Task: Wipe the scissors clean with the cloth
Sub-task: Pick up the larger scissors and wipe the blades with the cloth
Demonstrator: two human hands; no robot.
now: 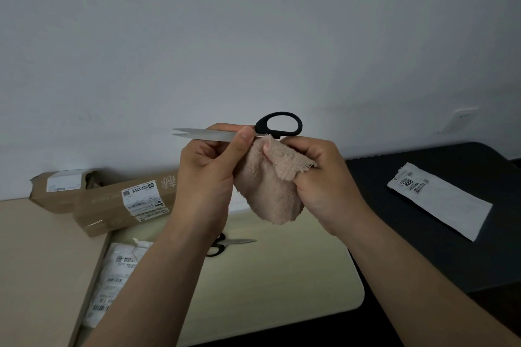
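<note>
I hold a pair of scissors up in front of the wall, steel blades pointing left and slightly apart at the tips, black handle loop to the right. My left hand pinches the blades near the pivot with thumb and fingers. My right hand grips a beige fluffy cloth, which hangs between both hands just under the handle and touches the scissors near the pivot.
A second pair of scissors lies on the pale table below my hands. Cardboard boxes stand at the back left, a white parcel bag at the lower left. A white packet lies on the black surface to the right.
</note>
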